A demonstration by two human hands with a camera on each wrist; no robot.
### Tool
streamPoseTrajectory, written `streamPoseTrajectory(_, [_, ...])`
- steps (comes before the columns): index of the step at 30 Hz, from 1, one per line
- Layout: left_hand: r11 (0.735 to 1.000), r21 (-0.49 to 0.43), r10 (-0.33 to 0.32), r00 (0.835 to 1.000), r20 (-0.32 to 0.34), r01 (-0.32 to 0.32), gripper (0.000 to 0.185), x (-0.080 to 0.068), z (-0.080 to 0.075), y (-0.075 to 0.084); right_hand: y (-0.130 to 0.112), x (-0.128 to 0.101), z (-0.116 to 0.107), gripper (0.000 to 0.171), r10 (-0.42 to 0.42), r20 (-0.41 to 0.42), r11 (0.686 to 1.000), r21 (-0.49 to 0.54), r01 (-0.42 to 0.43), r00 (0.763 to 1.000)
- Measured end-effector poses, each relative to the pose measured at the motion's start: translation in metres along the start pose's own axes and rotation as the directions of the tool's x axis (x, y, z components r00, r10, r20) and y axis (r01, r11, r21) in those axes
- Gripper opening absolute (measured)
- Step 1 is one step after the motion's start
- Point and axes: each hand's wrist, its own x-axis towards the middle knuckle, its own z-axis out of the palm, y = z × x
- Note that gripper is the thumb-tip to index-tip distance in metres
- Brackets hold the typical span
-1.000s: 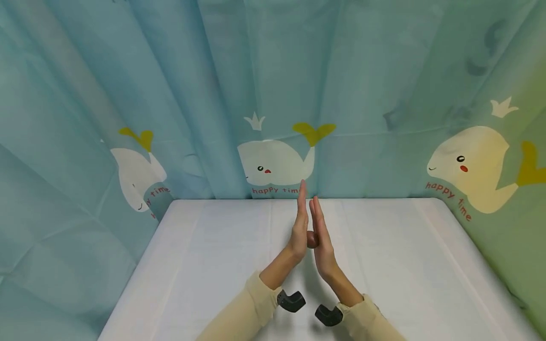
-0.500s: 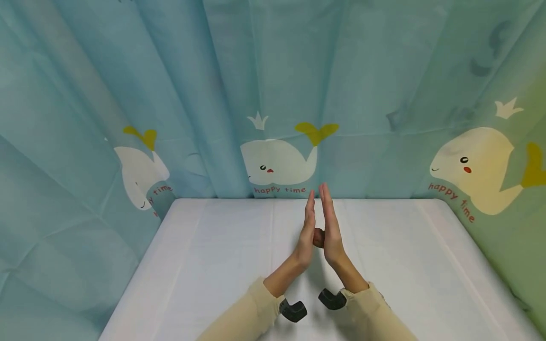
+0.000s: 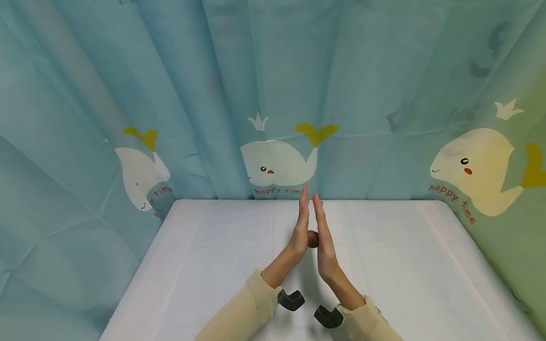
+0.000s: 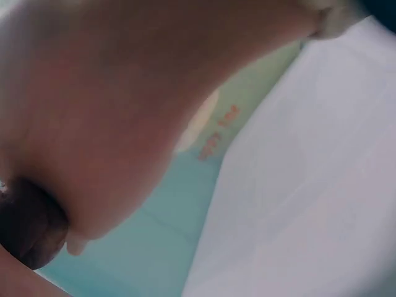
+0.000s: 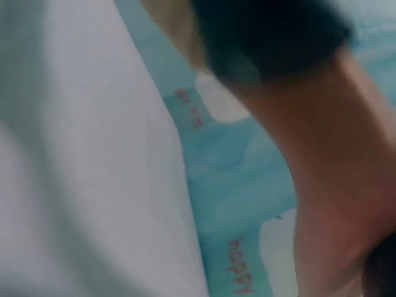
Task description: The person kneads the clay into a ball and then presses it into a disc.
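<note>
One brown ball (image 3: 313,239) sits between the flat palms of the left hand (image 3: 299,234) and the right hand (image 3: 325,244), seemingly above the white desk (image 3: 213,260). Both hands have straight fingers, none curled around it, so pressure from opposite sides probably supports it. The fingertips come near each other but stay apart, likely because the ball's thickness separates the palms.

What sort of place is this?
Probably a makeshift recording booth, though I can't be sure: a blue-green curtain printed with whales and "happy time" closes in the far edge and sides of a white table, and the person has dark wrist-worn devices.
</note>
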Motion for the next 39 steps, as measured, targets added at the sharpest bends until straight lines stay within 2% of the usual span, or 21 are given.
streamPoseTrajectory(3, [1.000,0.004,-0.002,0.999,0.046,0.001,0.059,-0.008,0.005,0.000,-0.004,0.010,-0.007,0.056,0.022,-0.016,0.999,-0.045,-0.022,1.000])
streamPoseTrajectory(6, [1.000,-0.001,0.004,0.997,0.074,-0.004,0.059,-0.016,0.011,0.002,-0.003,0.020,-0.018,0.055,0.049,-0.031,0.998,-0.034,-0.050,0.998])
streamPoseTrajectory(11, [1.000,-0.030,0.002,0.999,0.038,-0.001,0.059,-0.020,0.016,0.006,0.006,0.027,-0.027,0.054,0.106,-0.010,0.994,0.040,-0.105,0.994])
streamPoseTrajectory(17, [0.999,-0.042,0.010,1.000,0.013,-0.010,0.060,-0.013,0.013,0.010,0.016,0.016,-0.020,0.054,0.116,-0.001,0.984,0.139,-0.115,0.993])
streamPoseTrajectory(22, [1.000,0.003,0.014,0.999,-0.044,-0.014,0.058,-0.002,0.003,0.006,0.011,0.001,-0.007,0.055,0.069,0.019,0.995,0.065,-0.070,0.997])
streamPoseTrajectory(25, [1.000,0.029,-0.008,0.998,-0.057,0.010,0.058,0.003,-0.003,-0.002,0.002,-0.002,-0.001,0.056,0.047,0.020,0.999,0.011,-0.047,0.999])
streamPoseTrajectory(30, [0.997,-0.046,-0.061,0.998,-0.014,0.061,0.059,-0.009,0.005,-0.012,-0.012,0.010,-0.002,0.056,0.010,-0.001,0.996,-0.093,-0.010,1.000])
streamPoseTrajectory(34, [0.992,-0.122,-0.041,0.999,0.015,0.042,0.060,-0.019,0.013,-0.003,-0.005,0.027,-0.017,0.056,0.010,-0.010,0.992,-0.126,-0.011,1.000])
streamPoseTrajectory(37, [0.992,-0.127,0.009,0.998,0.059,-0.001,0.061,-0.021,0.014,0.008,0.007,0.033,-0.027,0.055,0.058,-0.026,0.996,-0.072,-0.060,0.998])
streamPoseTrajectory(39, [0.995,-0.095,0.037,0.998,0.055,-0.031,0.062,-0.020,0.012,0.014,0.015,0.033,-0.027,0.055,0.093,-0.030,0.996,-0.001,-0.093,0.995])
